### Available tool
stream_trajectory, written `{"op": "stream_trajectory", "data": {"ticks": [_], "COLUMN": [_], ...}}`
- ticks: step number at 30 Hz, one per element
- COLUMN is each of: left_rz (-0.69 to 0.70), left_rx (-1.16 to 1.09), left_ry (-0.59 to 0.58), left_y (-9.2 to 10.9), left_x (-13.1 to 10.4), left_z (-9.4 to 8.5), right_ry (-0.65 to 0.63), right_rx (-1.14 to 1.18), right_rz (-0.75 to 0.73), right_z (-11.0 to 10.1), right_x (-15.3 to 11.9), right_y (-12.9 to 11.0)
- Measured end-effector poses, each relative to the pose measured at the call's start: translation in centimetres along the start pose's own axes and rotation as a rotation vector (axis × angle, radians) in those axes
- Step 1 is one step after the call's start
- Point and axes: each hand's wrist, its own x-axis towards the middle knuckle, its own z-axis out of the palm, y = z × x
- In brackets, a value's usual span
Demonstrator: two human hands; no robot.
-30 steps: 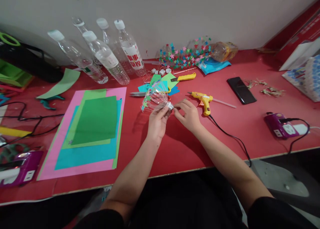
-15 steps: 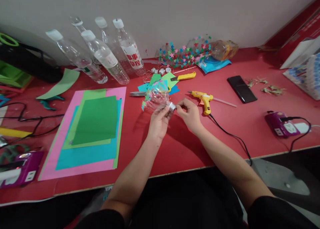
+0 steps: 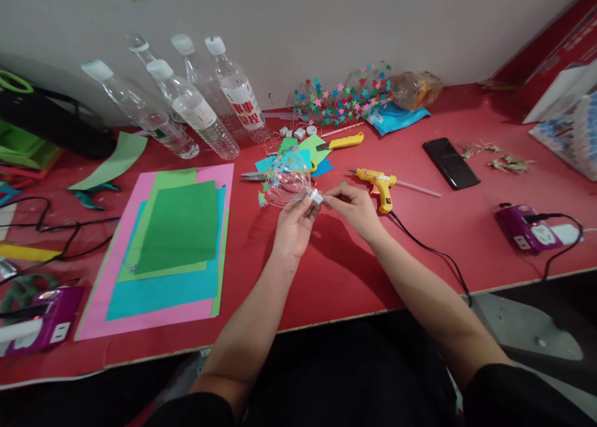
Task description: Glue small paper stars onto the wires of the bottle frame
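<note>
Above the red table [image 3: 336, 271], my left hand [image 3: 293, 225] grips a clear cut bottle piece [image 3: 288, 181] with small paper stars stuck on it. The piece lies sideways, its neck pointing right. My right hand [image 3: 352, 208] pinches at the small silvery neck end [image 3: 316, 196], fingertips against it. A yellow glue gun [image 3: 379, 186] lies just right of my right hand, its black cord trailing toward the table's front edge.
Stacked coloured paper sheets [image 3: 172, 240] lie at left. Several clear bottles [image 3: 196, 110] lean on the wall. A star-covered bottle [image 3: 345, 97], yellow knife [image 3: 340, 143], scissors [image 3: 254, 175] and black phone [image 3: 450, 163] lie behind. Purple power strips [image 3: 525, 228] sit at both sides.
My hands and the bottle piece have shifted slightly left and up. My right fingers have closed in on the neck end.
</note>
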Motion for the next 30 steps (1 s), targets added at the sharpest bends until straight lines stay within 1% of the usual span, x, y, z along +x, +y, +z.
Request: {"op": "stream_trajectory", "data": {"ticks": [5,8,10,13,16,18,20,23,25,27,30], "left_rz": [-0.034,-0.039,-0.015,0.08,0.252,0.359,0.401,0.385,0.385,0.385,0.375], "left_rx": [-0.017,-0.022,-0.008,0.051,0.208,0.315,0.361,0.341,0.329,0.326,0.314], "left_ry": [0.021,0.018,0.007,-0.029,-0.037,-0.011,-0.004,-0.078,-0.115,-0.115,-0.101], "left_y": [-0.1,-0.2,-0.3,-0.5,-0.6,-0.6,-0.5,-0.2,-0.2,-0.2,-0.3], "left_x": [0.0,0.1,0.1,0.2,0.5,0.6,0.7,0.8,0.8,0.8,0.9], "left_z": [0.0,-0.1,-0.1,-0.3,-0.6,-0.8,-1.0,-1.0,-1.0,-1.0,-1.1], "right_ry": [0.041,0.085,0.101,0.05,0.004,-0.013,-0.049,-0.094,-0.096,-0.093,-0.084], "right_rx": [0.019,-0.056,-0.126,-0.191,-0.195,-0.161,-0.06,0.151,0.228,0.246,0.187], "right_rz": [0.009,-0.041,-0.067,-0.039,0.028,0.072,0.12,0.189,0.219,0.231,0.225], "right_z": [0.6,0.9,1.0,0.6,0.1,-0.2,-0.5,-0.6,-0.5,-0.4,-0.3], "right_x": [-0.2,-0.3,-0.3,-0.2,-0.1,0.0,0.1,0.1,0.2,0.2,0.2], "right_y": [0.4,0.4,0.2,-0.3,-0.7,-0.9,-1.0,-0.9,-0.8,-0.6,-0.6]}}
